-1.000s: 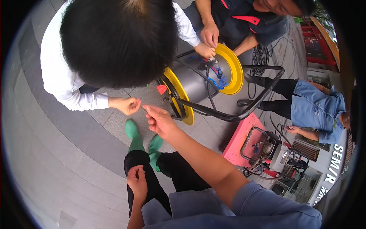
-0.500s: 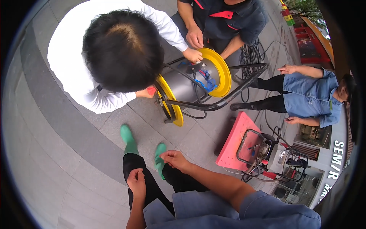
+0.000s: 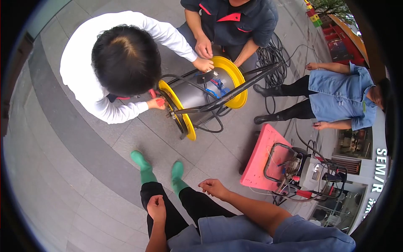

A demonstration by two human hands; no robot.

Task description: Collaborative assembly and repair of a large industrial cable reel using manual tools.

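My left hand (image 3: pixel 156 207) hovers above my left leg with its fingers curled in and nothing showing in it. Farther right, my right hand (image 3: pixel 213 187) is held over the paving, its fingers loosely closed and no object visible between them. Neither hand touches anything. Beyond my green boots (image 3: pixel 178 169) a cable reel lies in a black tubular frame, with a grey drum (image 3: pixel 187 93) and yellow flanges (image 3: pixel 240 90). Blue strips (image 3: pixel 221 88) sit on the drum. A person in white (image 3: pixel 112 90) bends over the reel with both hands at it.
A person in dark clothes (image 3: pixel 247 21) crouches behind the reel, near coiled black cable (image 3: pixel 273 59). To the right stands a person in a blue shirt (image 3: pixel 336 96). A red platform (image 3: pixel 265 157) adjoins a machine with a black tube frame (image 3: pixel 308 174). Grey paving (image 3: pixel 109 189) surrounds my feet.
My right hand appears farther right and slightly lower, my left hand slightly lower. The reel's black frame has tilted. The person in white now shows a red object near the left-hand flange.
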